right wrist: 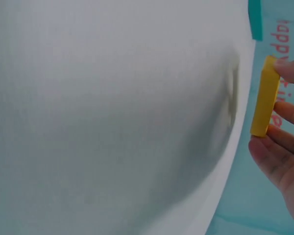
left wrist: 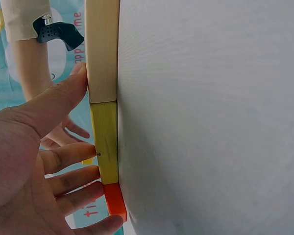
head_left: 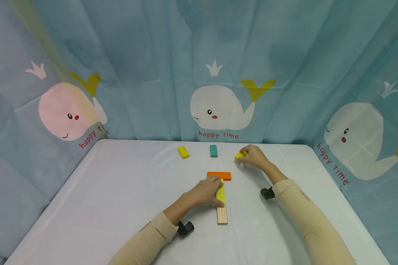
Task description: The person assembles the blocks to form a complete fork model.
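Note:
My left hand [head_left: 203, 191] lies over a yellow block [head_left: 220, 193] flat on the table, its fingers spread. In the left wrist view the thumb touches the plain wooden block [left wrist: 103, 54], and fingertips touch the yellow block and the orange block [left wrist: 115, 200]. Those three blocks meet end to side: orange crosswise at the far end, yellow in the middle, plain wood nearest me. Farther back on the right, my right hand [head_left: 253, 156] pinches another yellow block [right wrist: 266, 98] between thumb and fingers, raised off the table with a shadow beneath.
Toward the far edge of the white-covered table [head_left: 119, 191] lie a third yellow block [head_left: 183, 152] and a teal block [head_left: 213, 151]. A blue curtain [head_left: 146, 73] with printed whales hangs behind and at both sides. Black wrist cameras [head_left: 185, 229] sit under both forearms.

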### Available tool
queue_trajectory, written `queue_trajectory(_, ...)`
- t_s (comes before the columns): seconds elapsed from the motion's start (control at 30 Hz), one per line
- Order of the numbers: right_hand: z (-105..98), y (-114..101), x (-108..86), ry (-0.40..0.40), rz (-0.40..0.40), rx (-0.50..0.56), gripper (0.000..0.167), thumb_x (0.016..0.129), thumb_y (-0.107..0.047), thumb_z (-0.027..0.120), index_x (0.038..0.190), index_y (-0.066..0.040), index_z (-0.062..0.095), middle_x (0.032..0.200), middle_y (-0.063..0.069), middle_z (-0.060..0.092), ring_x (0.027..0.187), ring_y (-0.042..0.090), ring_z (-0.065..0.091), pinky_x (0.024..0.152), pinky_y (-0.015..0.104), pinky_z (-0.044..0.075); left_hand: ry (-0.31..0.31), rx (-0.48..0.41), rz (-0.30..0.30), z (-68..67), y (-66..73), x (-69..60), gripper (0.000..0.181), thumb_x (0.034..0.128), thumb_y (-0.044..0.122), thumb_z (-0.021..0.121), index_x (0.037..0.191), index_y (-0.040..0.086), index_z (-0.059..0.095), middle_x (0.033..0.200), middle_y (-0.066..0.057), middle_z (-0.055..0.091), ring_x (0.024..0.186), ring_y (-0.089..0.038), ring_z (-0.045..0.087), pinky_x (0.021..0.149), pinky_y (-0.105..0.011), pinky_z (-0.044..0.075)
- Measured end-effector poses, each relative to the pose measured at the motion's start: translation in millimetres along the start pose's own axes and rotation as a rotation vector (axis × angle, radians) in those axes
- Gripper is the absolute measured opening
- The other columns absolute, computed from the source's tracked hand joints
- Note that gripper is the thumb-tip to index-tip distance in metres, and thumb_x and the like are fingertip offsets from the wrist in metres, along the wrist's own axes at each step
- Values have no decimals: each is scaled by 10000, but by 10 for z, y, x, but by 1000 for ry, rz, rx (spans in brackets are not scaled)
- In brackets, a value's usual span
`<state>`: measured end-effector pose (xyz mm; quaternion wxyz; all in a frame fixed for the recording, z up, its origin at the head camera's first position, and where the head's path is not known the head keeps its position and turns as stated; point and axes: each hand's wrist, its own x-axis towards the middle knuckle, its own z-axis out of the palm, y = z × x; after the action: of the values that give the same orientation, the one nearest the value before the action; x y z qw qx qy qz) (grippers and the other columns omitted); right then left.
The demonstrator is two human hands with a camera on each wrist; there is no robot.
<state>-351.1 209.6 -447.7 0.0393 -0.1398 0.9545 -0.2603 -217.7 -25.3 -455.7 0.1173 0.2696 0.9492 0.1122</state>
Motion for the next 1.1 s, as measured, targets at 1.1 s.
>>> queue_trajectory(1.1,262,-359,-100,-65,-56,3,487,788,-308,792,1146,8,696,1157,174,675,1046,300,604,954,459,513,-8,-35,-9,-4,0,-7,723,759,531,778,1309,124,545,1344,-32,523,1148,-156,496,973,-340,489)
